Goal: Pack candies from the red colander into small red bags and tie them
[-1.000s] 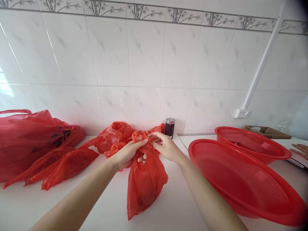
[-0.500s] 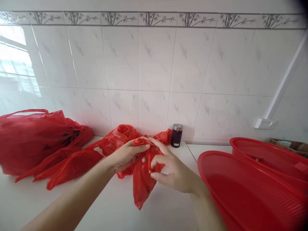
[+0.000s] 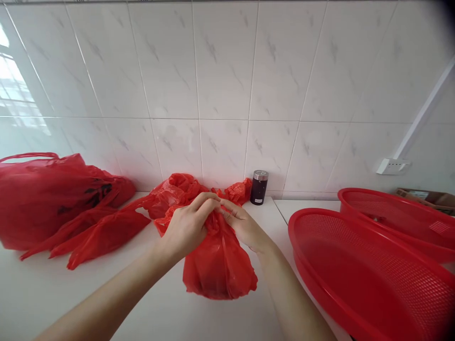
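My left hand [image 3: 185, 227], right hand [image 3: 241, 227], fingers [image 3: 209, 201] clenched on red plastic bag [image 3: 218, 267], bulging red bag [image 3: 53, 201] left, dark canister [image 3: 259, 187] behind, red mesh basket [image 3: 313, 211] right

White countertop [image 3: 60, 298], red plastic bags [image 3: 53, 203], red mesh baskets [image 3: 355, 265], dark jar [image 3: 259, 187]

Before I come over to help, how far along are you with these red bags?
One bulging red bag already lies at the left. In hand: both hands, left and right, gather the neck of a second filled red bag. Remaining: no knot shows there yet; two red mesh baskets sit apart on the right.
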A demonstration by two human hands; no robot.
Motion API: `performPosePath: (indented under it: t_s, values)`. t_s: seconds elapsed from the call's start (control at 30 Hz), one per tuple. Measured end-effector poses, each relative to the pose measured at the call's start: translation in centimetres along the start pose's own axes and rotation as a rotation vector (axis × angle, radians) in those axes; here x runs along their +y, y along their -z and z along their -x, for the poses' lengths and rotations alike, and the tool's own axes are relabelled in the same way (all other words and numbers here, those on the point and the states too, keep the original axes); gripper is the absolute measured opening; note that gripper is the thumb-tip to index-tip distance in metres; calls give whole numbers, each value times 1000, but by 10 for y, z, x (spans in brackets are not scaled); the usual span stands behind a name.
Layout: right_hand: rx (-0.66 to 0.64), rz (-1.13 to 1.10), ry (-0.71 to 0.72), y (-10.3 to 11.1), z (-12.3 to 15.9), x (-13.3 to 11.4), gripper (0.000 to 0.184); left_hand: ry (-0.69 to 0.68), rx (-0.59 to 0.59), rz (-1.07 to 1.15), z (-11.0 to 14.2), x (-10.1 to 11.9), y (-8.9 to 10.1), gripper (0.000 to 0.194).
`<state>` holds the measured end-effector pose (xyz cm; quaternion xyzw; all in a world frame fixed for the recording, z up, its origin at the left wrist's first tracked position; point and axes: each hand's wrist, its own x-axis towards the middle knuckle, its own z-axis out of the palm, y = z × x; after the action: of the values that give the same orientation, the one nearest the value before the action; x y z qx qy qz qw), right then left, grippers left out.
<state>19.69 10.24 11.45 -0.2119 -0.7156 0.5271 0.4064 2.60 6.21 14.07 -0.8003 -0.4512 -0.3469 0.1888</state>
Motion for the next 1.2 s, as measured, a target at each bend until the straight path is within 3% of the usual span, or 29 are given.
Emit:
performPosePath:
  t_s: [0.07,0.23,0.43,0.63,0.8,0.93,1.0,1.1,1.2]
  values:
    - [-47,-45,-18,3,0,-2,27,91,-9,120,4,1,2,52]
    - [7,-68,-24,7,2,-3,20,179,-89,309,18,3,4,66]
    - [-196,1,-88,-2,3,0,12,209,-22,289,29,1,-6,52]
    - [74,105,24,1,0,-2,18,359,-153,516,32,1,-4,46]
    - [47,153,21,24,2,-2,18,584,-314,840,40,-2,7,44]
    - [263,337,-107,46,-6,30,5,787,-335,857,65,8,21,46]
    - [357,417,-195,51,-12,54,10,861,-373,814,86,21,26,46]
    - [401,479,-249,52,-22,80,14,967,-495,773,115,38,28,46]
    - [447,554,-246,48,-25,83,14,945,-558,783,123,40,26,43]
